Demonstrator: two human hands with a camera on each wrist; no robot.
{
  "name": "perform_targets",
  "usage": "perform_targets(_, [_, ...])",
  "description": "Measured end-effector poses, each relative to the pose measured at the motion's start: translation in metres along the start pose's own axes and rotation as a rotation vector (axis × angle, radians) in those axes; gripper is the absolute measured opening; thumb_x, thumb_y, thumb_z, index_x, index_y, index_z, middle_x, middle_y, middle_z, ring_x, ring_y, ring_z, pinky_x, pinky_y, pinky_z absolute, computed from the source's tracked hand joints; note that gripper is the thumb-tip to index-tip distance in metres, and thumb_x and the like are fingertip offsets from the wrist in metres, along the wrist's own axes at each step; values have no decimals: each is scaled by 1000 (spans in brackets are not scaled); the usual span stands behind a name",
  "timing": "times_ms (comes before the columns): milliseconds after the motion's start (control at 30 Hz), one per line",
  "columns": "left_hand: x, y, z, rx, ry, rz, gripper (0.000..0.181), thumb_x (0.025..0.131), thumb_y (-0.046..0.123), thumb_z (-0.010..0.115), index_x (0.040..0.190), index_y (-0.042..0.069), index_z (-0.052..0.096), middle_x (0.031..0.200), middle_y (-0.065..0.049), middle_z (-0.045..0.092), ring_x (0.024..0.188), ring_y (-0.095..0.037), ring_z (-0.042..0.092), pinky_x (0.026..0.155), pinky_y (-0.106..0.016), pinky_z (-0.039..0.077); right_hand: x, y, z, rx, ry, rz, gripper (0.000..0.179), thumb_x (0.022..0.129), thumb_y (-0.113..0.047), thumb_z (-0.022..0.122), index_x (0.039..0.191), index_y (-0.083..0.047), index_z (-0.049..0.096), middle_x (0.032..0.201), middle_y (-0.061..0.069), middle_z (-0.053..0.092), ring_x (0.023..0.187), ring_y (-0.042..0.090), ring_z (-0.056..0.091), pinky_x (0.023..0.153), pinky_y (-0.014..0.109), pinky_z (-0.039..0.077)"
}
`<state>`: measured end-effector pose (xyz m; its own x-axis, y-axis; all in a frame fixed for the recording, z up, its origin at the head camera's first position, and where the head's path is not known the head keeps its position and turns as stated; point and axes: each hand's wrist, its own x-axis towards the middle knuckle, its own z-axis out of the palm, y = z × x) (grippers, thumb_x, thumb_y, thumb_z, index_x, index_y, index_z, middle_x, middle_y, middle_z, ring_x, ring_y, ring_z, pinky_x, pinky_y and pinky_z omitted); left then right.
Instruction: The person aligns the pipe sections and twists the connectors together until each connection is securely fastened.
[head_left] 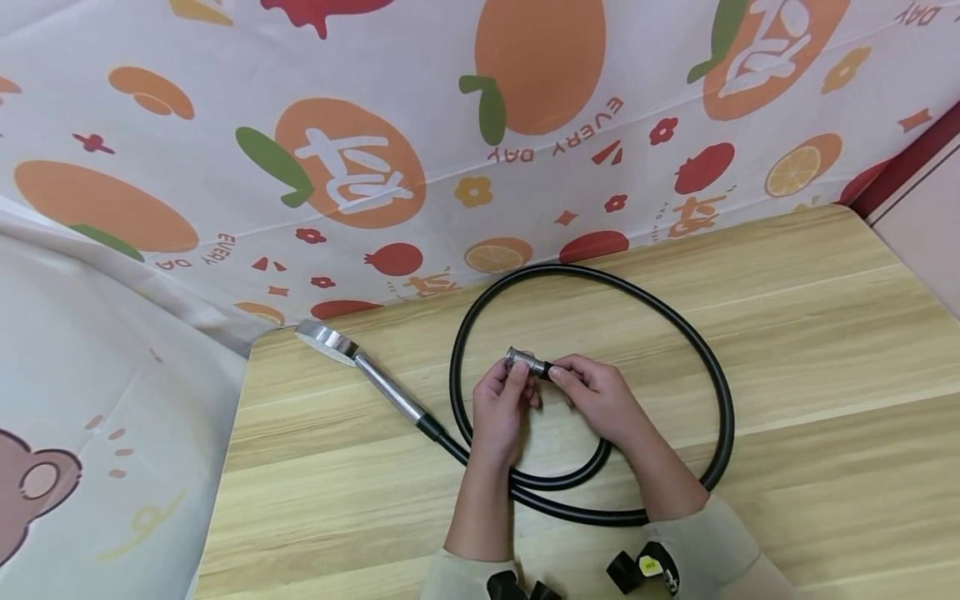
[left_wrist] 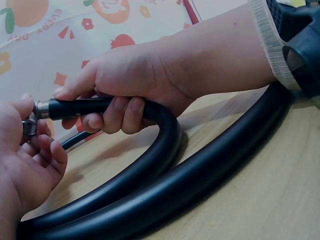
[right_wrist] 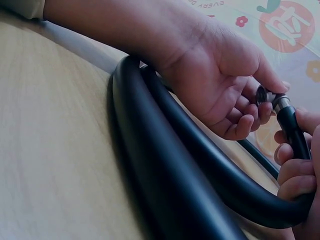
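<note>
A black shower hose (head_left: 723,400) lies looped on the wooden table, and its end is raised between both hands. My left hand (head_left: 497,417) pinches the silvery metal fitting (head_left: 527,362) at that end between thumb and fingers. Inside threads show on the fitting's nut (right_wrist: 261,95) in the right wrist view. My right hand (head_left: 606,404) grips the black hose end (left_wrist: 82,107) just behind the metal, its fingers curled round it in the left wrist view. Off to the left lies a chrome shower head (head_left: 324,340), its handle (head_left: 390,390) joined to the hose's other end.
The wooden table (head_left: 810,333) spreads beneath the hose. Behind it hangs a white cloth (head_left: 435,75) printed with fruit, and another pale cloth (head_left: 120,358) hangs at the left. The hose loop passes close to both forearms.
</note>
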<state>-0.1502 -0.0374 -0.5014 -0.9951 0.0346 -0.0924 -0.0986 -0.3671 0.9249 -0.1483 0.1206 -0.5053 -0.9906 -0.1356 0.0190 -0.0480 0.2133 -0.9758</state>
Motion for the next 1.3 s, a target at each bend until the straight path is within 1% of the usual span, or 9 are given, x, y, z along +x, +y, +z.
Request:
perform_targets(100, [0, 0, 0, -3, 0, 1, 14, 98, 19, 62, 101, 6, 65, 76, 0, 56, 69, -10, 50, 59, -22, 47, 0, 1, -1, -6, -11, -3, 25, 99, -33, 59, 110, -12, 68, 68, 12, 58, 59, 16, 51, 56, 27, 44])
perform_targets(233, [1, -1, 0, -6, 3, -4, 12, 98, 17, 61, 101, 6, 65, 77, 0, 55, 69, -10, 50, 58, -22, 47, 0, -1, -2, 12, -42, -17, 29, 96, -27, 64, 119, -12, 57, 81, 13, 69, 61, 15, 50, 60, 27, 42])
perform_targets(367, [1, -1, 0, 0, 5, -4, 14, 98, 17, 61, 103, 4, 65, 76, 0, 55, 69, -10, 49, 58, -21, 47, -1, -3, -2, 34, -53, -17, 32, 91, -22, 71, 114, -11, 51, 92, 11, 74, 67, 16, 54, 65, 27, 42])
perform_targets(600, [1, -1, -1, 11, 11, 0, 18, 98, 20, 61, 104, 3, 65, 76, 2, 56, 69, -10, 50, 59, -21, 48, -1, -4, -1, 28, -24, 13, 29, 91, -28, 71, 110, -10, 57, 99, 6, 75, 85, 15, 63, 73, 26, 46])
perform_targets(700, [1, -1, -1, 13, 11, 2, 19, 98, 20, 61, 105, 3, 65, 77, 2, 57, 69, -10, 50, 59, -22, 48, 0, -4, -1, 10, -6, 22, 26, 94, -33, 67, 106, -11, 63, 87, 6, 73, 74, 14, 60, 65, 26, 46])
perform_targets(867, [1, -1, 0, 10, 4, 3, 18, 98, 19, 62, 104, 3, 65, 77, 2, 58, 69, -9, 50, 59, -22, 48, 0, -4, -1, 6, -3, 31, 26, 98, -35, 60, 103, -11, 67, 66, 10, 58, 56, 15, 51, 53, 26, 42])
perform_targets(967, [1, -1, 0, 9, 1, 6, 17, 98, 18, 62, 104, 3, 65, 76, 2, 57, 69, -9, 50, 59, -22, 47, 0, -3, -1, 0, -14, 23, 28, 99, -33, 60, 116, -12, 64, 70, 10, 60, 58, 15, 50, 56, 26, 42])
perform_targets(1100, [1, 0, 0, 3, -2, 8, 17, 98, 17, 61, 105, 2, 65, 76, 2, 56, 69, -9, 50, 59, -21, 47, -1, -3, -1, 21, -44, 18, 44, 93, -25, 69, 131, -12, 50, 83, 11, 70, 64, 16, 53, 63, 26, 43])
perform_targets(1300, [1, 0, 1, -3, 1, 3, 17, 98, 19, 62, 104, 3, 65, 76, 1, 56, 70, -10, 50, 59, -21, 47, 0, -1, -1, 49, -53, 13, 36, 89, -20, 74, 113, -9, 50, 92, 8, 75, 72, 16, 60, 67, 26, 45])
